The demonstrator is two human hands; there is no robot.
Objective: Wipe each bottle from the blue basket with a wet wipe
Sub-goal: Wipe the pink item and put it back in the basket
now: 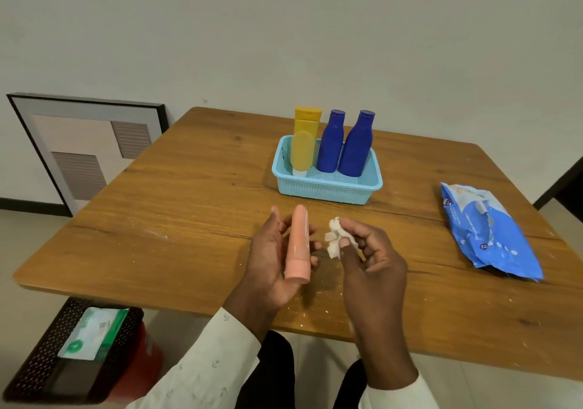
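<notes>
We've got the pink tube point(297, 244) in our left hand point(271, 260), centre of the frame just below the blue basket point(326, 188). Fingers are curled round the back of it, cap end toward us, long side turned up. Reads as deliberate: that face is exposed for the wipe.

Right hand point(369, 257) pinches a crumpled wet wipe point(335, 238) between thumb and fingertips, just beside the tube. Wipe and tube look apart, small gap between them. Bunched like that, it gives a firm pad to rub with rather than a floppy sheet.

Both hands sit above the bench point(157, 219), not resting on it, so the tube can be turned freely in the grip.

Basket sits upper centre, holding three upright bottles: a yellow bottle point(304, 143) on the left, two dark blue bottles point(330, 143) point(356, 147) to its right. Upright and packed along the back wall, easy to pick one at a time. Our judgement: those three are either done or waiting, can't tell which.

Blue wipe pack point(489, 232) lies flat at the right edge of the frame, well apart from the basket, within reach of the right hand for a fresh sheet.

Lower left, off the bench: a black perforated crate point(38, 361) with a green-and-white pack point(94, 333) in it. Framed panel point(79, 143) leans on the wall, upper left.
</notes>
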